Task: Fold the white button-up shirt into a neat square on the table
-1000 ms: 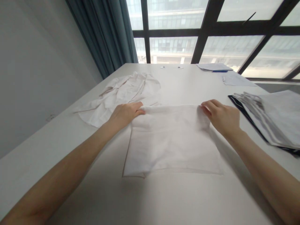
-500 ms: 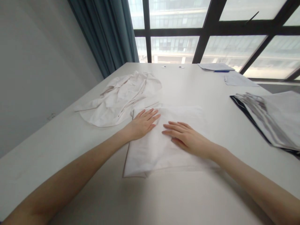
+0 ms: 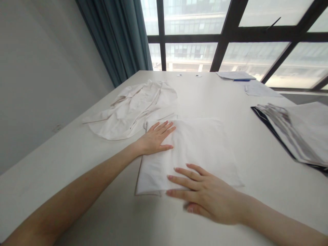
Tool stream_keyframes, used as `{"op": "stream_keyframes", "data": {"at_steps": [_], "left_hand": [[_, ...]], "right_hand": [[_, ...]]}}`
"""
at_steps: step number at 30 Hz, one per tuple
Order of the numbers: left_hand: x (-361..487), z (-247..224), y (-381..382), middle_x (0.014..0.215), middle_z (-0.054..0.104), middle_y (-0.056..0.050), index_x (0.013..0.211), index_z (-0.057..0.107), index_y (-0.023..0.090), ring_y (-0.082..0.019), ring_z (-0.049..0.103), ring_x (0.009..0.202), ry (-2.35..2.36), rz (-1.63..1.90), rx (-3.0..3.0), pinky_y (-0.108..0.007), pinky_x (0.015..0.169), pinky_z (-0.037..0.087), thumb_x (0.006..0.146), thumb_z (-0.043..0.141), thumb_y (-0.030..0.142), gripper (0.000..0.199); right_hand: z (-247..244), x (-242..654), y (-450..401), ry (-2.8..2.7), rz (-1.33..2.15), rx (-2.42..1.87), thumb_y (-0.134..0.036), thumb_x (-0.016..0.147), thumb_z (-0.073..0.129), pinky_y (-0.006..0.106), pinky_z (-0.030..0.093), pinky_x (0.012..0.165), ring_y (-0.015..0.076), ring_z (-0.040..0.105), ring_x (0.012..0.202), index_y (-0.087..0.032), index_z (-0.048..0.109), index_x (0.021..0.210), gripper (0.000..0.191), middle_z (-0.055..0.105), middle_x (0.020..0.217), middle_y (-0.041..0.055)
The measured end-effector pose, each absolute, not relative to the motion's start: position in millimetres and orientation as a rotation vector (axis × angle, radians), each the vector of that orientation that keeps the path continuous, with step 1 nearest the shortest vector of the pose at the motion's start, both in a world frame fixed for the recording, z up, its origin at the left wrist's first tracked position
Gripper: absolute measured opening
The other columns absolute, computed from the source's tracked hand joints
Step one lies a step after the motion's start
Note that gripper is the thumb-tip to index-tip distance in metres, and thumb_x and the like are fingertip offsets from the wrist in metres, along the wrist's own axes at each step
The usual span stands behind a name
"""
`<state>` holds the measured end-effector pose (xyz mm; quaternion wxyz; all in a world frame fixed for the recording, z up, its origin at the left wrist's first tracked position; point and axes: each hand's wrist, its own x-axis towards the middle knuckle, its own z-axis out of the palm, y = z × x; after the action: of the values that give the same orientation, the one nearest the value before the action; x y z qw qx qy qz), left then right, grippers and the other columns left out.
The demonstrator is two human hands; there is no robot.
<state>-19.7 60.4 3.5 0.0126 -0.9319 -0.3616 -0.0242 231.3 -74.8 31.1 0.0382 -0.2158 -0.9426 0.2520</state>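
Observation:
A folded white cloth [image 3: 202, 150] lies flat on the white table in front of me. My left hand [image 3: 157, 138] rests palm down on its upper left part, fingers spread. Over the cloth's near edge is my right hand [image 3: 200, 191], its fingers apart and pointing left; nothing is held in it. Whether its fingertips touch the cloth is hard to tell. Beyond my left hand, a crumpled white cloth [image 3: 135, 106] is spread loosely, its near end close to the folded one.
A stack of white cloths [image 3: 307, 130] on something black lies at the right. Papers [image 3: 261, 89] and a blue pen [image 3: 241, 80] are at the far right of the table [image 3: 102, 174]. A curtain [image 3: 123, 41] and windows stand behind.
My right hand has moved toward me, from the middle of the folded cloth to its near edge, and its fingers are wider apart. My left hand has stayed in place, its thumb further out.

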Motion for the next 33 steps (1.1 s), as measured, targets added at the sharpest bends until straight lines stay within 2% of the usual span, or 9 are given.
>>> {"op": "stream_keyframes", "data": {"at_steps": [2, 4, 7, 10, 14, 18, 25, 30, 33], "left_hand": [[-19, 5, 59, 0.163, 0.017, -0.014, 0.155, 0.025, 0.015, -0.027, 0.013, 0.152, -1.122, -0.051, -2.897, -0.048, 0.121, 0.011, 0.097, 0.039, 0.06, 0.075], [-18, 7, 57, 0.163, 0.016, -0.015, 0.155, 0.024, 0.014, -0.027, 0.012, 0.152, -1.117, -0.008, -2.887, -0.048, 0.121, 0.012, 0.098, 0.039, 0.058, 0.073], [-14, 11, 54, 0.163, 0.014, -0.017, 0.155, 0.023, 0.012, -0.029, 0.011, 0.152, -1.129, 0.078, -2.846, -0.05, 0.12, 0.014, 0.099, 0.039, 0.055, 0.072], [-7, 15, 46, 0.162, 0.015, -0.02, 0.154, 0.026, 0.008, -0.031, 0.012, 0.151, -1.15, 0.126, -2.773, -0.05, 0.12, 0.015, 0.101, 0.039, 0.05, 0.069], [9, 18, 20, 0.159, 0.021, -0.025, 0.151, 0.029, 0.005, -0.033, 0.018, 0.15, -1.15, 0.095, -2.763, -0.049, 0.119, 0.019, 0.103, 0.037, 0.04, 0.061], [22, 17, -15, 0.158, 0.021, -0.028, 0.151, 0.03, 0.005, -0.036, 0.019, 0.149, -1.028, 0.032, -2.939, -0.051, 0.116, 0.024, 0.099, 0.04, 0.055, 0.073], [18, 14, -29, 0.162, 0.019, -0.021, 0.153, 0.031, 0.03, -0.038, 0.018, 0.149, -0.836, -0.11, -3.143, -0.06, 0.114, 0.02, 0.089, 0.06, 0.057, 0.075], [17, 15, -28, 0.162, 0.017, -0.02, 0.152, 0.034, 0.03, -0.038, 0.018, 0.149, -0.856, -0.146, -3.164, -0.061, 0.115, 0.02, 0.089, 0.061, 0.056, 0.073], [17, 14, -29, 0.161, 0.019, -0.021, 0.151, 0.036, 0.032, -0.04, 0.021, 0.148, -0.862, -0.182, -3.153, -0.062, 0.113, 0.023, 0.088, 0.062, 0.055, 0.072]], "right_hand": [[40, 239, -73, -2.812, 0.921, -0.651, -0.039, 0.101, 0.044, 0.046, 0.018, 0.122, 0.0212, 0.029, 0.146, -0.029, 0.051, 0.143, 0.044, 0.04, 0.156, 0.0003], [46, 249, -63, -2.678, 1.0, -0.688, -0.034, 0.102, 0.044, 0.038, 0.035, 0.115, 0.0176, 0.05, 0.133, -0.026, 0.061, 0.132, 0.036, 0.061, 0.139, 0.0031], [43, 269, -41, -2.518, 0.713, -0.921, -0.028, 0.102, 0.04, 0.035, 0.051, 0.099, 0.0172, 0.065, 0.112, -0.023, 0.068, 0.119, 0.033, 0.073, 0.117, 0.0055], [25, 287, -25, -2.496, 0.301, -1.107, -0.03, 0.1, 0.044, 0.045, 0.046, 0.105, 0.0237, 0.055, 0.128, -0.022, 0.064, 0.127, 0.034, 0.066, 0.131, 0.0085], [3, 295, -21, -2.591, 0.077, -1.176, -0.033, 0.101, 0.042, 0.052, 0.036, 0.113, 0.0253, 0.038, 0.142, -0.023, 0.05, 0.144, 0.045, 0.049, 0.15, 0.0085], [2, 294, -25, -2.655, 0.042, -1.195, -0.039, 0.102, 0.04, 0.051, 0.033, 0.114, 0.0246, 0.034, 0.144, -0.023, 0.043, 0.149, 0.05, 0.042, 0.154, 0.0083], [3, 300, -24, -2.72, 0.008, -1.129, -0.049, 0.098, 0.045, 0.054, 0.03, 0.114, 0.0283, 0.027, 0.147, -0.023, 0.034, 0.154, 0.062, 0.036, 0.157, 0.0106], [4, 306, -32, -2.792, 0.012, -1.065, -0.052, 0.098, 0.046, 0.055, 0.028, 0.115, 0.0299, 0.023, 0.148, -0.022, 0.035, 0.153, 0.065, 0.031, 0.16, 0.012], [6, 312, -42, -2.735, 0.088, -1.078, -0.046, 0.098, 0.048, 0.052, 0.031, 0.114, 0.0278, 0.032, 0.145, -0.024, 0.04, 0.15, 0.057, 0.042, 0.154, 0.0102]]}}
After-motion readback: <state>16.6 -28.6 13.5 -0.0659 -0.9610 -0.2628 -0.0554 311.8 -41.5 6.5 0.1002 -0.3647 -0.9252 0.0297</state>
